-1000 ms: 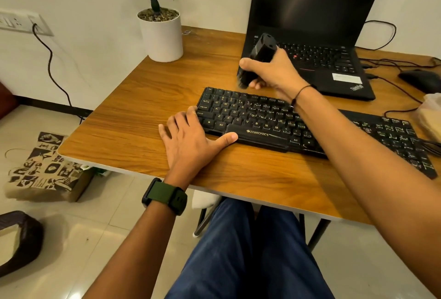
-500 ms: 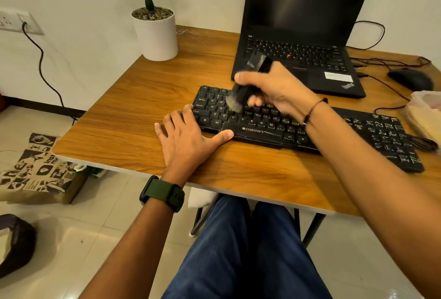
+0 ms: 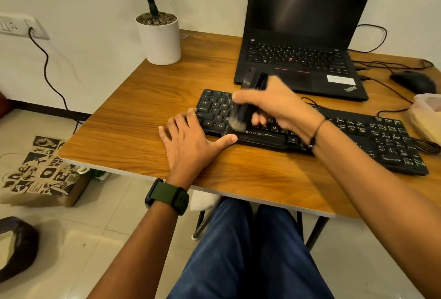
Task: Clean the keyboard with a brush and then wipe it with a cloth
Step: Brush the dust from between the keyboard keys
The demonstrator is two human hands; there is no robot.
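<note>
A: While the right hand [image 3: 276, 105] was wrapped around the black brush [image 3: 248, 105], why did the left hand [image 3: 191, 141] lie flat and spread on the table [image 3: 143, 117]?

B: Most likely to pin the keyboard [image 3: 358, 136]. Its fingertips touched the near-left corner and the thumb ran along the front edge, gripping nothing, so the bristles could drag without the board sliding.

A: And the brush itself?

B: It stood tilted, bristles down on the bottom key row just beyond the left thumb, beside the printed space bar. The blur there suggested a sweeping stroke.

A: Any containers?

B: 2. Far to the right of the right hand, a pale tub [image 3: 427, 117] sat at the frame's edge; its contents could not be made out. Beyond the left hand stood a white pot [image 3: 160, 41] filled with pebbles around 1 green stem.

A: The cloth?

B: None could be identified; wiping looked not yet begun.
</note>
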